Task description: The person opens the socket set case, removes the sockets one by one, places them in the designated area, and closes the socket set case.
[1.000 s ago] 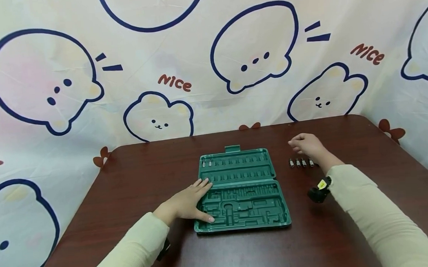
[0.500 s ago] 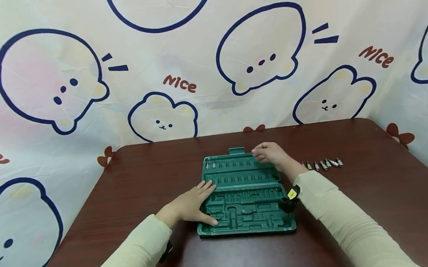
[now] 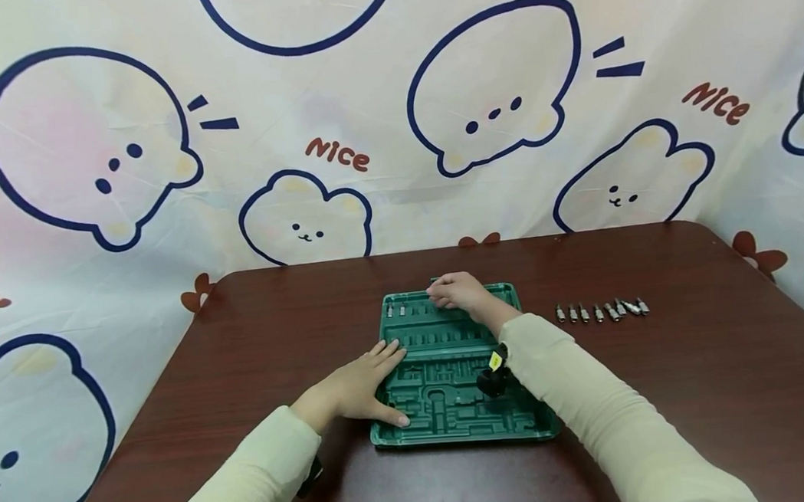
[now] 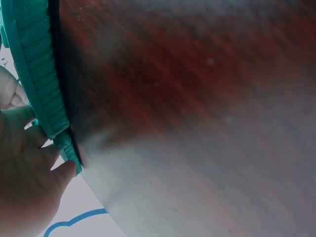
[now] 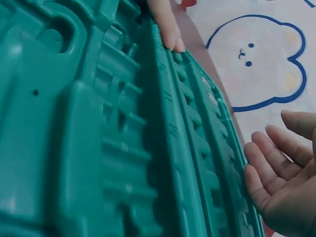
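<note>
A green tool case (image 3: 454, 430) lies unfolded on the table, its moulded slots facing up. My left hand (image 3: 355, 384) rests with spread fingers on the case's left edge; the left wrist view shows that hand (image 4: 29, 168) beside the green wall (image 4: 39, 64). Over the far half is my right hand (image 3: 461, 293), fingers bent and their tips low above the top row of slots. Whether it pinches something small is hidden in the head view; in the right wrist view no object shows at that hand (image 5: 286, 168). Two small metal sockets (image 3: 396, 310) stand in the row's left end.
Several small metal sockets (image 3: 598, 313) lie in a row on the brown table (image 3: 274, 312), right of the case. Behind the table hangs a pale cloth (image 3: 399, 205) with cartoon bears. A black wrist camera (image 3: 493, 380) hangs under the right wrist, above the near half.
From above the sockets on the right, my right hand has moved left over the case's far half, uncovering the socket row. The left hand keeps its place on the case's edge.
</note>
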### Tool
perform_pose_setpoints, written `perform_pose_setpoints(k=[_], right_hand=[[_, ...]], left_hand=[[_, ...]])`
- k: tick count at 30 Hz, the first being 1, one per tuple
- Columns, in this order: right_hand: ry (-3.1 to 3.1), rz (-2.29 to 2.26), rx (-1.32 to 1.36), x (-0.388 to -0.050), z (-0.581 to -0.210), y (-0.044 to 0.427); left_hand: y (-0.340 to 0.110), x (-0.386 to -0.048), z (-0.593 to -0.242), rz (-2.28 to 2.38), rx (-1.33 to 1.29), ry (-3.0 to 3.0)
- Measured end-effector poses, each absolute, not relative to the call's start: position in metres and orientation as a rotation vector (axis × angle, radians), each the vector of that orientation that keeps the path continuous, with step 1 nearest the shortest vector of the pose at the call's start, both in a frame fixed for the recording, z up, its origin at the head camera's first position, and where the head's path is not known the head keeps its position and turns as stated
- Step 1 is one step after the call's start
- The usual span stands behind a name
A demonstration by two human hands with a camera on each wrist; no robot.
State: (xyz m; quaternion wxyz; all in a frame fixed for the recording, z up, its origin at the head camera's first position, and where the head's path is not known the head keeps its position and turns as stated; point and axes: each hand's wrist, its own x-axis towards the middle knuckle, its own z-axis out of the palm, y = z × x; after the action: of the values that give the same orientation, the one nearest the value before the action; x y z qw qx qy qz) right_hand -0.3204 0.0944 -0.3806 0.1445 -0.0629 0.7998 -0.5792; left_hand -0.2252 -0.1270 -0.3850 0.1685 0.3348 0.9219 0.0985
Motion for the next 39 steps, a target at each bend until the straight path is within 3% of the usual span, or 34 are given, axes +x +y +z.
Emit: perform_pose_setpoints(k=[26,39], right_hand=[[2.559,-1.181,-0.321,-0.340,-0.389,0.036],[2.510,-1.513,-0.081,-0.332,-0.389,0.031]], left_hand=[[-0.129,-0.226,-0.389,0.340,0.942,2.613],[-0.129,-0.225,-0.389,0.305,0.957,2.623]])
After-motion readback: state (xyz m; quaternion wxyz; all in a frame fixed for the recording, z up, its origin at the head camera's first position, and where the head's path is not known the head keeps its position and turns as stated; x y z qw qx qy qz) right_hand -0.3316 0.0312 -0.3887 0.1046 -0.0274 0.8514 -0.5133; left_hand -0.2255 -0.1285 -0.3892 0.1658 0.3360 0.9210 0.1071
